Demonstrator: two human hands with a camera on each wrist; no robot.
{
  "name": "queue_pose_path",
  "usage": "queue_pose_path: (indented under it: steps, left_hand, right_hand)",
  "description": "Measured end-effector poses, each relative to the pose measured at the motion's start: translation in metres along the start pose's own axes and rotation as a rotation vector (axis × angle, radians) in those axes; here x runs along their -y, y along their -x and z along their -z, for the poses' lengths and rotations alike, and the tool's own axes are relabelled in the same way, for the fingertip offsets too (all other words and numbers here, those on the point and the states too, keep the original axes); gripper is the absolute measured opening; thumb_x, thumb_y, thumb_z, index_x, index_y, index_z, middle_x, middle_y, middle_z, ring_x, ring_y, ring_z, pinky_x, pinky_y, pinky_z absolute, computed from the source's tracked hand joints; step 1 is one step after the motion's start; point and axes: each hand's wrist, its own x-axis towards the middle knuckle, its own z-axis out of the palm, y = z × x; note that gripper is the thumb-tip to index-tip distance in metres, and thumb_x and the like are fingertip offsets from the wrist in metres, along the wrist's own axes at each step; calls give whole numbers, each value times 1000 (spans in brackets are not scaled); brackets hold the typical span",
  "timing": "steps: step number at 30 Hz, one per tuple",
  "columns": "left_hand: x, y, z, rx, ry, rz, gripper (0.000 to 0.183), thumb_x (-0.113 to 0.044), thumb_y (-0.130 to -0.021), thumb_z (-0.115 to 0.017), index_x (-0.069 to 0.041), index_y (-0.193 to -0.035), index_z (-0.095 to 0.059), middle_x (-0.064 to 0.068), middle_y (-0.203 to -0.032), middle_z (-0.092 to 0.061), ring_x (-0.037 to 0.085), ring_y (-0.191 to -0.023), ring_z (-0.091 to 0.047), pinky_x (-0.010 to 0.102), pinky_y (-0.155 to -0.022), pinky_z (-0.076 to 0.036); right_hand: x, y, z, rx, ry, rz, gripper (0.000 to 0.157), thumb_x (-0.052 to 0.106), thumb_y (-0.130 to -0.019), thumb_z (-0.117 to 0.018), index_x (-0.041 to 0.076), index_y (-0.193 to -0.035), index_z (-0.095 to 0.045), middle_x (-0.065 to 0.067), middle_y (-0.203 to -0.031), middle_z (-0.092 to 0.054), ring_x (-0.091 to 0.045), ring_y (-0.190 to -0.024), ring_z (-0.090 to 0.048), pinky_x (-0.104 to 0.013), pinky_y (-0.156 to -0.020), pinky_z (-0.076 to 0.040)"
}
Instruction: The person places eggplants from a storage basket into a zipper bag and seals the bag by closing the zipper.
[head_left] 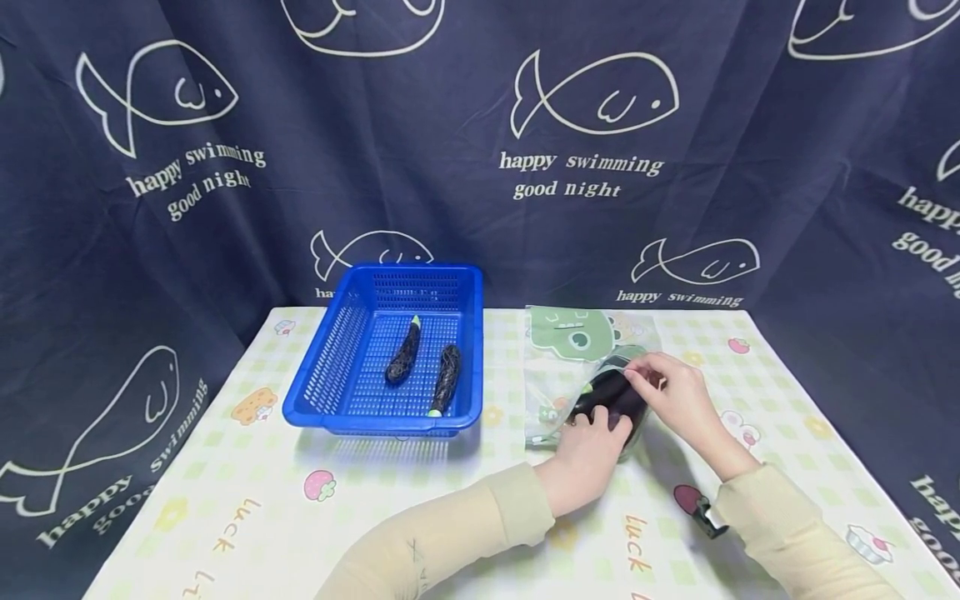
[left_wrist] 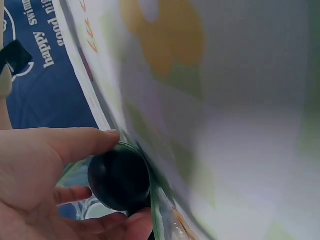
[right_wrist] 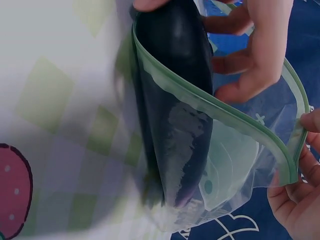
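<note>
A large dark eggplant (head_left: 609,392) lies partly inside a clear zip bag (right_wrist: 235,165) with a green rim and a green cartoon print. My left hand (head_left: 583,457) grips the eggplant near the bag's mouth, its fingers along one side and the thumb on the other. In the left wrist view, the rounded end of the eggplant (left_wrist: 120,177) shows between thumb and fingers of my left hand (left_wrist: 45,175). My right hand (head_left: 678,396) pinches the bag's rim at a corner and holds the mouth apart. Whether the bag holds a second eggplant, I cannot tell.
Left of the bag stands a blue perforated basket (head_left: 382,423). In it lie two smaller dark eggplants, one (head_left: 405,354) near the middle and one (head_left: 446,379) by the right wall. A patterned cloth (head_left: 420,517) covers the table; a dark curtain (head_left: 465,183) hangs behind.
</note>
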Motion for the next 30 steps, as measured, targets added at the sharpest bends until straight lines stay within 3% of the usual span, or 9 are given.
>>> queue_pose_path:
  steps: [8,21,30]
  left_hand:
    - [-1,8,2,-3,-9,-24,56,-31,-85,-66,-28,-131,-35,5,-116,-51,19,-85,-59,33,-64,-53]
    - [-2,5,9,-74,16,-36,38,-28,-89,-62,-26,-121,-42,4,-105,-51,16,-76,-54,26,-49,-47]
    - [-3,-5,14,-77,-10,-41,31,-30,-90,-59,-25,-116,-44,4,-106,-51,16,-76,-55,26,-50,-47]
  right_hand:
    - [0,-1,1,-3,5,-2,8,7,-80,-71,13,-83,-68,7,-68,-59,-1,-58,-45,-15,-54,-35]
    - [0,0,-1,-2,-1,-9,8,6,-80,-71,13,-83,-68,6,-68,-59,-2,-58,-45,-15,-54,-36]
    - [1,0,0,-2,-10,-6,9,5,-80,-70,12,-84,-68,5,-69,-60,-2,-58,-46,-15,-55,-37]
